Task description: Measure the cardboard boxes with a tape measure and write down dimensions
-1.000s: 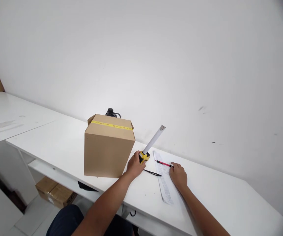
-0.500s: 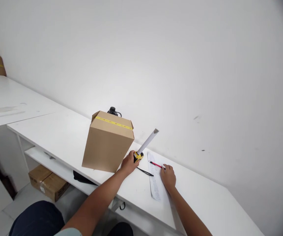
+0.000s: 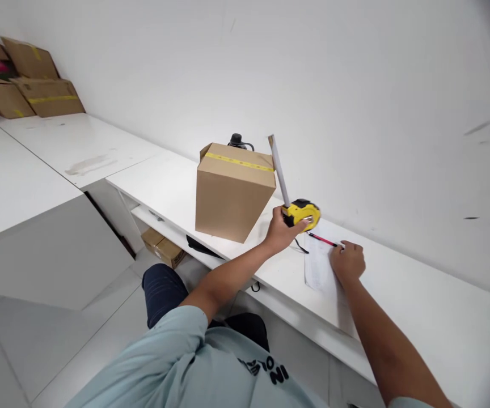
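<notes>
My left hand [image 3: 279, 229] is closed round a yellow tape measure [image 3: 301, 213], lifted just above the white desk [image 3: 398, 294]. Its white blade [image 3: 279, 170] sticks up beside the right edge of a cardboard box [image 3: 232, 192] sealed with yellow tape. My right hand [image 3: 347, 262] is closed on a red pen [image 3: 322, 240] and rests on a printed sheet of paper [image 3: 317, 266] lying on the desk. A black strap [image 3: 300, 246] hangs from the tape measure.
A black bottle top [image 3: 237, 139] shows behind the box. Several cardboard boxes [image 3: 24, 85] are stacked at the far left on another white table [image 3: 75, 144]. One more box [image 3: 163, 248] sits on the floor under the desk. A white wall backs the desk.
The view has swung left and tilted down. My left hand has lifted the tape measure off the desk, and its blade now points up rather than leaning right. My right hand stays on the paper.
</notes>
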{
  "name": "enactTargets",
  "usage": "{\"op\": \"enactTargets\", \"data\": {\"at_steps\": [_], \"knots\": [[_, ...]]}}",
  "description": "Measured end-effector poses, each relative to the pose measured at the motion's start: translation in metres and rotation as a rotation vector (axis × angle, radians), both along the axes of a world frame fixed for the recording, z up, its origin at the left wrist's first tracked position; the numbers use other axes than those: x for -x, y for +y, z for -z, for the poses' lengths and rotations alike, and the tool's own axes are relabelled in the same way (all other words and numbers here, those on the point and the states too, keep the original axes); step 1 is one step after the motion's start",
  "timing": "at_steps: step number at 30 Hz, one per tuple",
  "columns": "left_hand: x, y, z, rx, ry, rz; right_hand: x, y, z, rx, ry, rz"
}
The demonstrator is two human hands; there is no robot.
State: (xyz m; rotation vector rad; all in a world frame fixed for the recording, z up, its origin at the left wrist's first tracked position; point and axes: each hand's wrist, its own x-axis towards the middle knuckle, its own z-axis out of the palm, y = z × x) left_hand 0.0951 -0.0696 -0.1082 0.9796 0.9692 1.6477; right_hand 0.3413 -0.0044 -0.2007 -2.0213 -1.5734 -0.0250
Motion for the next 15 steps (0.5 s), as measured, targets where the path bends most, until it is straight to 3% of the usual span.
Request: {"op": "enactTargets", "data": {"at_steps": [3, 6, 9, 12, 15], "knots": [[0.002, -0.027, -0.035, -0.081, -0.325, 0.132, -0.001, 0.000, 0.001, -0.015, 0.034, 0.000], [0.024, -0.065, -0.073, -0.112, -0.458, 0.180, -0.001, -0.004, 0.000, -0.037, 0.079, 0.009], [0.050, -0.097, -0.100, -0.152, -0.510, 0.197, 0.001, -0.013, -0.006, -0.055, 0.150, 0.000], [0.067, -0.116, -0.112, -0.165, -0.523, 0.208, 0.011, -0.019, -0.022, -0.111, 0.252, -0.068], [0.069, -0.126, -0.110, -0.184, -0.554, 0.228, 0.042, -0.024, -0.059, -0.253, 0.392, -0.227]]}}
